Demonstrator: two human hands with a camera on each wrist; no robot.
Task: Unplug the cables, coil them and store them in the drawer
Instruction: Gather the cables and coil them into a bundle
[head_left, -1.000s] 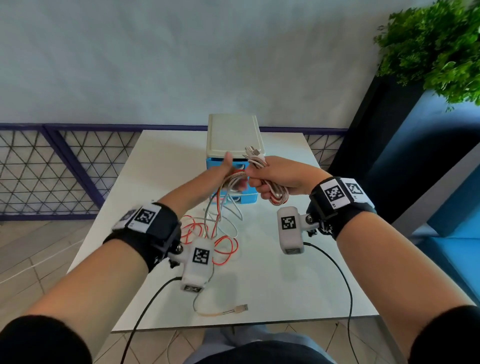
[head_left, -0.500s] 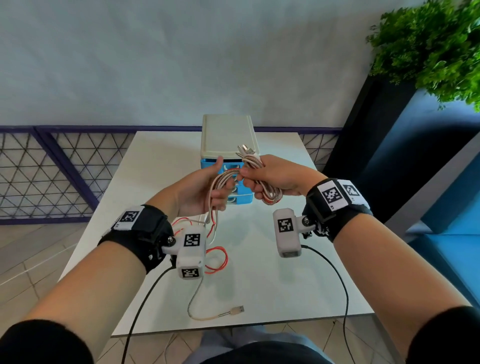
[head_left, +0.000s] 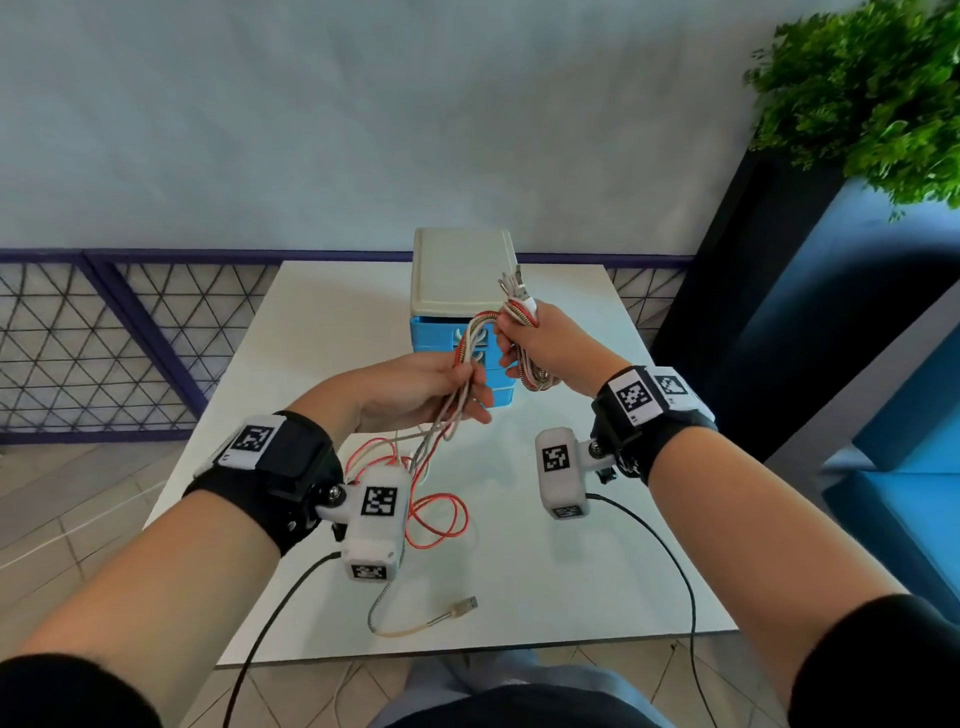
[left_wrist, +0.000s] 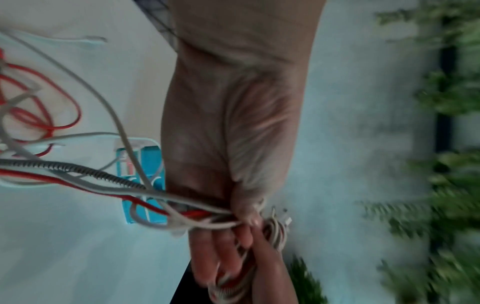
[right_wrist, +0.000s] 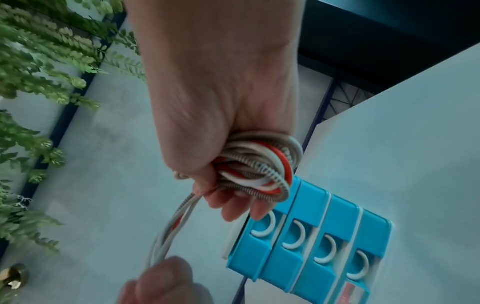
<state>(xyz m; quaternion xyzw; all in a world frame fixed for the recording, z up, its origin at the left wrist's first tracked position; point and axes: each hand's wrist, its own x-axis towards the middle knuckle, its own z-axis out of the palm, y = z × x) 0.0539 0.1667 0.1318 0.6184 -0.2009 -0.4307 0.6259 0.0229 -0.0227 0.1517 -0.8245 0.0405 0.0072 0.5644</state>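
My right hand (head_left: 540, 343) grips a coil of red, white and braided cables (right_wrist: 257, 166) in front of the blue drawer unit (head_left: 457, 332), with the plug ends (head_left: 511, 283) sticking up above the fist. The same cables run in an arc to my left hand (head_left: 441, 395), which pinches the loose strands (left_wrist: 182, 205) a little lower and to the left. From there the strands hang down to red loops (head_left: 441, 519) on the white table (head_left: 597, 545). A braided end with a USB plug (head_left: 462, 607) lies near the front edge. All drawers (right_wrist: 311, 242) look closed.
The drawer unit has a cream top (head_left: 462, 275) and stands at the table's far middle. A wire fence (head_left: 104, 338) runs behind on the left. A dark planter (head_left: 769, 270) with green plants (head_left: 872, 88) and a blue bench (head_left: 904, 467) stand at the right.
Both hands have risen and the left hand has drawn back along the strands. More cable has lifted off the table, and the loose red loops have shrunk.
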